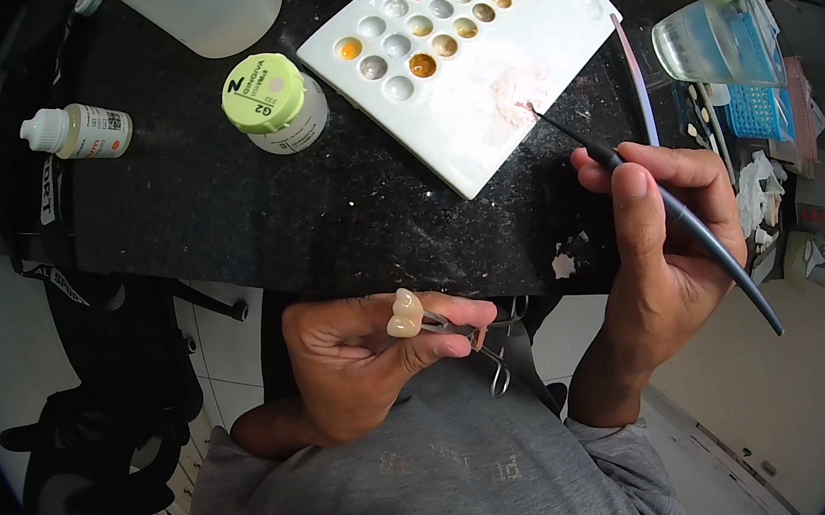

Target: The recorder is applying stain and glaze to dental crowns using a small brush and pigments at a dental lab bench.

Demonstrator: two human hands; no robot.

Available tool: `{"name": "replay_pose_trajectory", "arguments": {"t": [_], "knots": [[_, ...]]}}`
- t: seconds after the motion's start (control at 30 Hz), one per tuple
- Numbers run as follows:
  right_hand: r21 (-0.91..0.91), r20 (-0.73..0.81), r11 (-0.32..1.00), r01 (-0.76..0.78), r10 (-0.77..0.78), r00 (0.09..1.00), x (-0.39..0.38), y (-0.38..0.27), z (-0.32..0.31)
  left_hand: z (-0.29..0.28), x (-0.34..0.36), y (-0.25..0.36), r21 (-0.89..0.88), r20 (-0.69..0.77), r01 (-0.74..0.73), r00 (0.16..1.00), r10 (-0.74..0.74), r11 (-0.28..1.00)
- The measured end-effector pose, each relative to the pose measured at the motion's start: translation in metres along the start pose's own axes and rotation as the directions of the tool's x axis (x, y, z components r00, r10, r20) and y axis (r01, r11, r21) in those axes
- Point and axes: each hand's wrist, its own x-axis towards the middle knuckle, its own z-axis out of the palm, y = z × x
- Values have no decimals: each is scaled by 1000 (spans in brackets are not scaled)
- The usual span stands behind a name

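My left hand (349, 370) pinches a pair of metal locking forceps (499, 377) between thumb and fingers, in front of my body just off the table's near edge. At the end of the forceps sits a glossy cream dental crown piece (405, 316) of joined teeth, beside my fingers. A thin dark brush (699, 224) is gripped in my right hand (668, 251). Its tip touches a pinkish smear (524, 95) on the flat part of a white mixing palette (475, 135). Round wells in the palette hold yellow, brown, pink and pale colours.
Left of the palette stand a jar with a lime-green lid (270, 96) and a small dropper bottle (83, 131). A translucent container (206, 13) is behind them. At right are a glass of clear liquid (716, 39), a pale slim tool (636, 83), a blue basket (757, 109) and crumpled tissue (759, 186).
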Motion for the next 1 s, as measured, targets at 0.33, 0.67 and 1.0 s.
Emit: {"name": "replay_pose_trajectory", "arguments": {"t": [0.33, 0.67, 1.0], "knots": [[29, 222, 938, 346, -343, 913, -9, 3, -17, 7, -2, 5, -65, -94, 49, 994, -55, 997], [348, 391, 807, 477, -588, 708, -32, 24, -6, 6, 2, 0, -128, -83, 3, 996, -14, 992], [327, 350, 775, 540, -630, 693, -29, 25, 2, 6, 4, -9, -58, -116, -99, 989, 92, 993]]}}
